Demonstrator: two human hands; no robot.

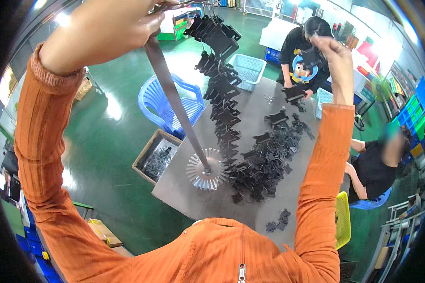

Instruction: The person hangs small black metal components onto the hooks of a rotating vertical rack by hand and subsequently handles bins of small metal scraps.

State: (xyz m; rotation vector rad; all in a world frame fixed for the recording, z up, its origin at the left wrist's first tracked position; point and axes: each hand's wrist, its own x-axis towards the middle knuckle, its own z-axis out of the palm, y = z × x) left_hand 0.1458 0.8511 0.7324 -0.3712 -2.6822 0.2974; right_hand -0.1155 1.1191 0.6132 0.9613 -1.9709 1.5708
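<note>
A metal rack stands on the table, its flat grey pole (172, 101) rising from a round slotted disc (206, 170). Black plastic parts (222, 85) hang from it in a long column. My left hand (123, 30) is raised at the rack's top, fingers closed around thin metal there; the upper edge cuts off part of the hand. My right hand (337, 56), lifted at the upper right, has its fingers pinched together on a small black plastic part (311, 57). A heap of similar black parts (257, 181) lies right of the disc.
On the grey table (179, 193), a few more black parts (278, 220) lie near me. A co-worker (297, 56) across handles black parts; another person (378, 165) sits at right. Around stand a blue chair (167, 101), a cardboard box (148, 151), a blue basket (248, 68) and a yellow basket (343, 221).
</note>
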